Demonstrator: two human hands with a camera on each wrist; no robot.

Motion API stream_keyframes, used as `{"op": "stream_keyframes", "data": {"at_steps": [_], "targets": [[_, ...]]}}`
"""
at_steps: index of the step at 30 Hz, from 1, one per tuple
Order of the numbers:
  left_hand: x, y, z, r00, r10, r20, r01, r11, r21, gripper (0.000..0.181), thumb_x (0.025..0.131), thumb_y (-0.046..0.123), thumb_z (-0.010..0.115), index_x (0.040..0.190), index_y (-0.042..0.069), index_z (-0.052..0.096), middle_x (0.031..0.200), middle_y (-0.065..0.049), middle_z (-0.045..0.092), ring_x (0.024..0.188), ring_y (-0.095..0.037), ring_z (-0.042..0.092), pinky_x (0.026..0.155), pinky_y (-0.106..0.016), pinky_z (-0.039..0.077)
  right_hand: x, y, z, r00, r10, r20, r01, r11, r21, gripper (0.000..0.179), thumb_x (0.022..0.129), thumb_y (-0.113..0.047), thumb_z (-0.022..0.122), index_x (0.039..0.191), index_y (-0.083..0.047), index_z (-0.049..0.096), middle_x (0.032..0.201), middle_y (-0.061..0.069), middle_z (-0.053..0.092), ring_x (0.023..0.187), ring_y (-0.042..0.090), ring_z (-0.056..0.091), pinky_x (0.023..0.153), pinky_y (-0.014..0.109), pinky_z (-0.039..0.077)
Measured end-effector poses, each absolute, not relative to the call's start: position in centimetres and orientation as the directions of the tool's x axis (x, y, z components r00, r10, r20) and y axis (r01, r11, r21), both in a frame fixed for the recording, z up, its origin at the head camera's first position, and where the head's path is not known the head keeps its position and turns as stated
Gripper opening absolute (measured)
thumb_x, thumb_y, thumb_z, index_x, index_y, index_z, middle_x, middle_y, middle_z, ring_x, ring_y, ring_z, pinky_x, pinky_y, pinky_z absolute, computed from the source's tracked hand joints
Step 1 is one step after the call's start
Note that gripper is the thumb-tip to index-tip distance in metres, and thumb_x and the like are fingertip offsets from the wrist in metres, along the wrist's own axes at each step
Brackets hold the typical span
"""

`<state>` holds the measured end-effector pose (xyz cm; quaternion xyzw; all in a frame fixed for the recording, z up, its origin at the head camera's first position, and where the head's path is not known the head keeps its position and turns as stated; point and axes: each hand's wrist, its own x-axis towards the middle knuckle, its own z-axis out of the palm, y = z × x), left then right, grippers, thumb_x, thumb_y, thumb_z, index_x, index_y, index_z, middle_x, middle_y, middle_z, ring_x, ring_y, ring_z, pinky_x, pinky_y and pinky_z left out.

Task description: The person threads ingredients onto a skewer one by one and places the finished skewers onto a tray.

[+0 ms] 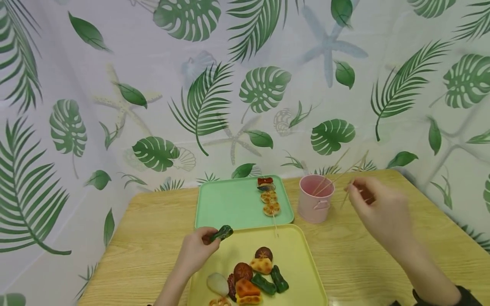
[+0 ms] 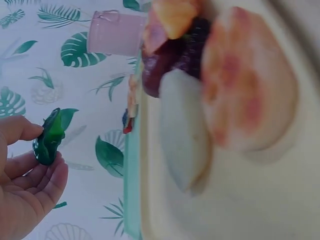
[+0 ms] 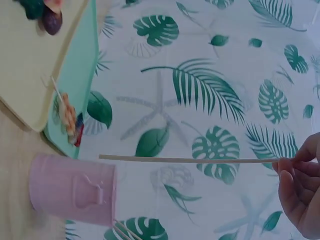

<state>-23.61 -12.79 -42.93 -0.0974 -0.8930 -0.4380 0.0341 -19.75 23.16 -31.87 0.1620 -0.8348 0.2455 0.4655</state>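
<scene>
Right grip [image 1: 379, 206] pinches skewer [image 3: 190, 160]; left grip [image 1: 197, 248] pinches green pepper [image 1: 224, 232].

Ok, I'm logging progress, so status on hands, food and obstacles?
Left hand: pinching green pepper piece. Right hand: holding bare skewer, apart from pepper piece. Possible obstacle: pink bucket near right hand.

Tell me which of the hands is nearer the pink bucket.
Right. The right hand is just right of the pink bucket; the left hand is farther off, to its left.
</scene>
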Motion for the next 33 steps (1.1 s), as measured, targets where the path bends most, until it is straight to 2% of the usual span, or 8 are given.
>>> {"op": "stream_keyframes", "data": {"at_steps": [3,9,13,17,19,22,27,33], "targets": [[-23.9,-12.7,-41.8,-0.979,0.125,0.163,0.206,0.574,0.793,0.023,0.084,0.013,0.066,0.103,0.001,0.067,0.086,-0.004,0.064,0.075,-0.014,0.058,0.065,-0.029,0.049,-18.7,21.6,-33.8,-0.53,-0.11,0.841,-0.561,0.789,-0.251,0.011,0.072,0.003,0.065,0.082,-0.001,0.067,0.068,0.003,0.065,0.055,0.001,0.053,0.05,0.011,0.043],[-24.3,-12.3,-39.7,-0.957,0.102,0.272,0.282,0.555,0.783,0.021,0.084,0.013,0.068,0.102,0.002,0.068,0.087,-0.004,0.065,0.076,-0.015,0.059,0.066,-0.029,0.05,-17.8,17.4,-38.7,-0.573,-0.182,0.799,-0.652,0.692,-0.31,0.013,0.072,0.003,0.065,0.081,-0.006,0.066,0.067,-0.008,0.059,0.057,-0.002,0.049,0.049,0.011,0.041],[-24.4,-11.7,-39.0,-0.926,0.142,0.349,0.367,0.55,0.75,0.022,0.084,0.013,0.068,0.103,0.001,0.068,0.09,-0.007,0.066,0.077,-0.017,0.061,0.066,-0.029,0.051,-17.3,14.2,-40.6,-0.715,-0.169,0.678,-0.623,0.594,-0.509,0.017,0.073,0.006,0.069,0.08,-0.008,0.065,0.067,-0.012,0.058,0.059,-0.003,0.05,0.048,0.015,0.042],[-24.4,-11.1,-38.8,-0.893,0.174,0.415,0.435,0.562,0.703,0.02,0.084,0.011,0.068,0.101,0.001,0.068,0.091,-0.008,0.066,0.077,-0.019,0.062,0.066,-0.031,0.051,-17.2,11.6,-41.2,-0.871,-0.205,0.446,-0.486,0.478,-0.731,0.002,0.085,-0.004,0.064,0.085,-0.006,0.064,0.07,-0.008,0.06,0.059,0.001,0.053,0.051,0.021,0.046],[-24.4,-10.9,-38.9,-0.881,0.178,0.439,0.455,0.576,0.679,0.018,0.083,0.009,0.068,0.1,0.001,0.068,0.091,-0.008,0.066,0.077,-0.019,0.063,0.067,-0.031,0.052,-17.3,10.8,-41.2,-0.913,-0.228,0.338,-0.405,0.418,-0.813,0.007,0.089,-0.009,0.061,0.089,-0.003,0.064,0.07,-0.005,0.062,0.056,0.004,0.055,0.052,0.023,0.047],[-24.6,-10.5,-39.0,-0.866,0.19,0.462,0.478,0.585,0.656,0.017,0.082,0.007,0.069,0.098,0.001,0.068,0.091,-0.009,0.066,0.076,-0.019,0.063,0.068,-0.034,0.052,-17.7,10.2,-41.2,-0.941,-0.249,0.229,-0.307,0.344,-0.887,0.012,0.091,-0.012,0.059,0.092,-0.001,0.064,0.069,-0.001,0.063,0.05,0.007,0.054,0.048,0.023,0.047],[-24.8,-10.2,-39.2,-0.85,0.204,0.485,0.504,0.583,0.637,0.016,0.082,0.006,0.069,0.097,0.001,0.068,0.09,-0.01,0.067,0.076,-0.021,0.064,0.068,-0.037,0.053,-18.3,10.0,-41.5,-0.948,-0.277,0.158,-0.24,0.296,-0.924,0.015,0.091,-0.012,0.059,0.094,0.002,0.064,0.064,0.0,0.06,0.04,0.006,0.044,0.038,0.023,0.04],[-25.0,-9.8,-39.1,-0.836,0.207,0.509,0.522,0.587,0.619,0.017,0.08,0.003,0.07,0.096,-0.001,0.068,0.09,-0.011,0.067,0.075,-0.02,0.065,0.067,-0.034,0.053,-18.4,10.1,-41.9,-0.934,-0.316,0.168,-0.272,0.321,-0.907,0.014,0.092,-0.011,0.057,0.093,0.001,0.064,0.061,-0.001,0.057,0.039,0.005,0.042,0.037,0.024,0.039]]}}
